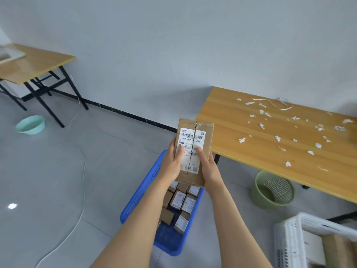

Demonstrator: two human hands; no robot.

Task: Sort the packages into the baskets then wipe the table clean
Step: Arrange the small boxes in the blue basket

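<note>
one cardboard package (193,136) is clamped between the left hand (172,161) and right hand (209,171), thumbs on its label, apparently for reading, above the blue basket (143,190) on the floor; paper scraps (278,138) await wiping on the bench (231,117).

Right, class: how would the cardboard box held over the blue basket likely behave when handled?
The cardboard box probably stays stiff: its edges look straight. It seems fairly light, since the left hand and right hand hold it up by its sides alone. Flat faces suggest sliding, not rolling.
</note>
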